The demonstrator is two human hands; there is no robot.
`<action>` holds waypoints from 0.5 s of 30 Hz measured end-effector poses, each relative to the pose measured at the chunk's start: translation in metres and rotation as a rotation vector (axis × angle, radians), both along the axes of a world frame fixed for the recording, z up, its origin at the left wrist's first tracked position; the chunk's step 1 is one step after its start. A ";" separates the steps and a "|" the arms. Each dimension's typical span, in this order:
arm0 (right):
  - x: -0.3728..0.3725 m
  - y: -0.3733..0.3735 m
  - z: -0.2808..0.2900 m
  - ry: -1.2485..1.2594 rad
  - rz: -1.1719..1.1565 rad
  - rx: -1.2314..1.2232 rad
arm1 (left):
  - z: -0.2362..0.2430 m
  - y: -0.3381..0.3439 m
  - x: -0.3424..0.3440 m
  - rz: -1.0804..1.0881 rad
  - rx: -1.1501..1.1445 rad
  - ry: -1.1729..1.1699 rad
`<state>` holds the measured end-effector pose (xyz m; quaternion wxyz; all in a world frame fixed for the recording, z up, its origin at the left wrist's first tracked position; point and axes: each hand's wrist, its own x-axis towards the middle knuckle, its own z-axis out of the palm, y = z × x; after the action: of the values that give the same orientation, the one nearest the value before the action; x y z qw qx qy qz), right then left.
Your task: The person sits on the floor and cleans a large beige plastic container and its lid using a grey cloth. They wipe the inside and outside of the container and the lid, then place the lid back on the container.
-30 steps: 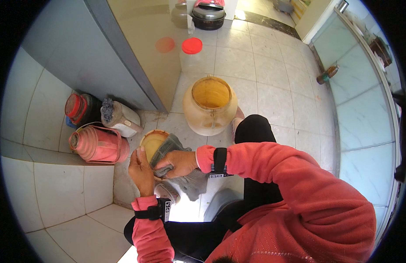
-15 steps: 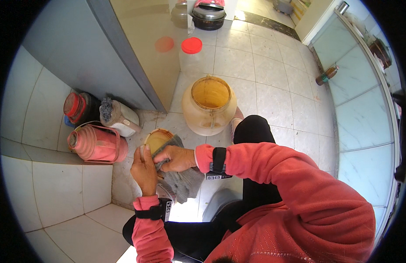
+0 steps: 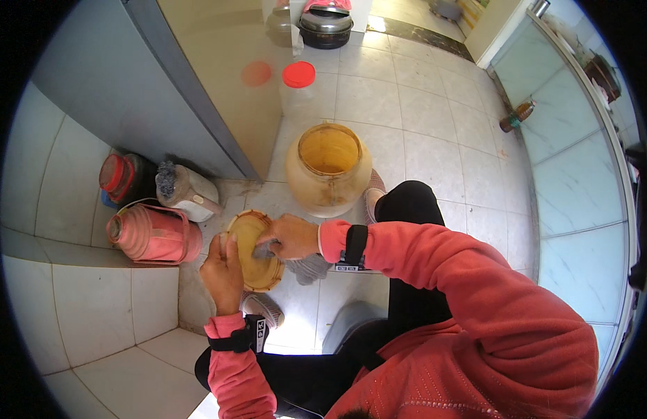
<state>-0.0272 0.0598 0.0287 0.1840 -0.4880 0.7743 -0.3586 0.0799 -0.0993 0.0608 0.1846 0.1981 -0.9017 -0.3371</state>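
My left hand (image 3: 223,269) grips the left rim of a round, stained yellowish lid (image 3: 248,269). My right hand (image 3: 292,237) is closed on a grey cloth (image 3: 306,269) and presses part of it against the lid’s inner face, near the upper right. The rest of the cloth hangs beside the lid on the right. A large translucent yellowish jar (image 3: 323,185), open at the top and stained inside, stands upright just beyond my hands, near my right foot.
At left are a pink thermos (image 3: 156,236), a white kettle (image 3: 191,192) and a dark red-lidded container (image 3: 121,174). A clear red-lidded jar (image 3: 298,94) stands behind; a black pot (image 3: 325,33) farther back. A bottle (image 3: 515,117) stands by the right-hand cabinets (image 3: 575,181). A grey tub (image 3: 351,321) is between my legs.
My right hand and the cloth have shifted up and right, uncovering much more of the lid’s face, including its lower part. My left hand keeps its grip on the rim.
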 end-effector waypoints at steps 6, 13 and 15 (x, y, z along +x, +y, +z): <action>-0.010 -0.006 0.024 0.204 -0.107 -0.283 | 0.003 0.004 0.000 -0.172 0.143 -0.057; -0.016 0.001 0.014 0.221 -0.275 -0.029 | 0.002 0.011 0.002 -0.266 0.177 -0.002; -0.018 0.003 0.007 0.201 -0.323 0.007 | 0.001 0.011 0.002 -0.268 0.138 0.033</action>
<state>-0.0455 0.0626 0.0359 0.0473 -0.3902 0.8582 -0.3302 0.0824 -0.0885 0.0620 0.1387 0.0828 -0.8915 -0.4232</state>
